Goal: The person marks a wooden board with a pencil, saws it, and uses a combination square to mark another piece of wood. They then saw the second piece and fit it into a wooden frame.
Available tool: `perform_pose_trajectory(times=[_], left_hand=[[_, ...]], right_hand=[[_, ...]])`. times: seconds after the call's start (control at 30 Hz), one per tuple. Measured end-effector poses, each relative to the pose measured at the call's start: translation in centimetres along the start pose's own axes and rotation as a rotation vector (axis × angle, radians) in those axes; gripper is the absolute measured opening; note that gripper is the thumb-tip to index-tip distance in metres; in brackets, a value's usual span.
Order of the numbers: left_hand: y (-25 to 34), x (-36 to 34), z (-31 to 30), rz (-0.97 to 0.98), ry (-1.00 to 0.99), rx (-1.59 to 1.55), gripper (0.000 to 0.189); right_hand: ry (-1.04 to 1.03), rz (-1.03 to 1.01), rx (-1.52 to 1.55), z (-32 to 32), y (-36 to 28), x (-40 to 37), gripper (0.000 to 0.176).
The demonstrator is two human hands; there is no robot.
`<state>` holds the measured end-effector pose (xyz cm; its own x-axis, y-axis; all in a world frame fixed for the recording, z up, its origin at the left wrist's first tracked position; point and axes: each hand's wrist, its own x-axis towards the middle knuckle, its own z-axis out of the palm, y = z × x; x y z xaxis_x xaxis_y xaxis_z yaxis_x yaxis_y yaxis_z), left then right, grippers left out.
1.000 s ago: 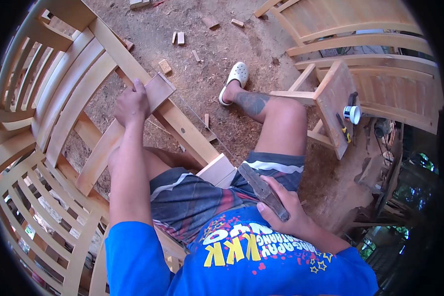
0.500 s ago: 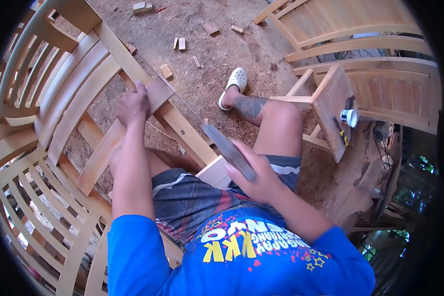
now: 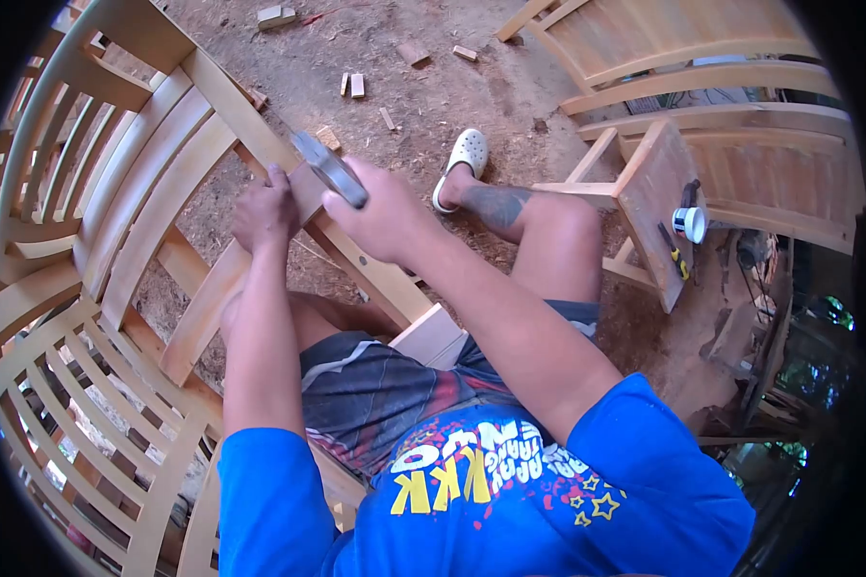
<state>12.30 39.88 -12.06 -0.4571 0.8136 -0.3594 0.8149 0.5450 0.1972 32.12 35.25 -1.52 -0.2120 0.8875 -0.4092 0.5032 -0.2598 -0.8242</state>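
Observation:
My left hand [image 3: 264,209] is closed on a wooden slat [image 3: 207,306] that lies across the frame of a wooden bench [image 3: 245,120]. My right hand [image 3: 383,213] is wrapped round the grey handle of a hand saw [image 3: 327,168]. The saw's thin blade points up and left, above the slat's upper end, and is hard to make out. The saw handle is close to the right of my left hand. A pale wood piece [image 3: 428,337] lies by my lap at the lower end of a bench rail.
A small wooden stool [image 3: 645,207] lies tipped at the right, with a white tape roll [image 3: 689,224] and a yellow-handled tool [image 3: 680,263] on it. Wooden panels [image 3: 712,77] stand behind. Offcuts [image 3: 357,86] lie on the dirt floor. My foot in a white clog [image 3: 469,152] is ahead.
My right hand has moved up and left with the saw, from near my lap to beside my left hand. My left hand has stayed on the slat.

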Motion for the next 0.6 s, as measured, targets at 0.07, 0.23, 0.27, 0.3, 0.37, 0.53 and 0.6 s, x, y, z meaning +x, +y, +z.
perform_pose_trajectory(times=[0.07, 0.23, 0.27, 0.3, 0.37, 0.53, 0.6], left_hand=[[0.1, 0.2, -0.3, -0.014, 0.005, -0.015, 0.068], [0.0, 0.3, -0.1, -0.002, -0.004, -0.021, 0.067], [-0.1, 0.1, -0.1, -0.003, -0.015, -0.020, 0.067], [-0.3, 0.1, 0.4, -0.002, -0.013, -0.009, 0.067], [-0.5, 0.5, 0.8, 0.015, 0.007, 0.008, 0.066], [0.2, -0.3, 0.5, 0.000, -0.017, -0.006, 0.068], [0.1, 0.0, -0.2, -0.005, 0.001, 0.007, 0.069]], right_hand=[[0.089, -0.099, 0.032, -0.3, 1.8, -4.2, 0.048], [0.020, 0.038, -0.002, -5.9, 2.1, -24.0, 0.061], [0.015, 0.048, -0.012, -6.5, 1.6, -24.9, 0.061], [0.014, 0.053, -0.020, -6.8, 1.1, -25.4, 0.061], [0.017, 0.026, 0.002, -6.4, 1.1, -23.5, 0.060], [0.125, -0.185, 0.086, 0.6, 3.9, -3.1, 0.049], [-0.039, 0.110, -0.086, -0.3, -1.6, 1.2, 0.051]])
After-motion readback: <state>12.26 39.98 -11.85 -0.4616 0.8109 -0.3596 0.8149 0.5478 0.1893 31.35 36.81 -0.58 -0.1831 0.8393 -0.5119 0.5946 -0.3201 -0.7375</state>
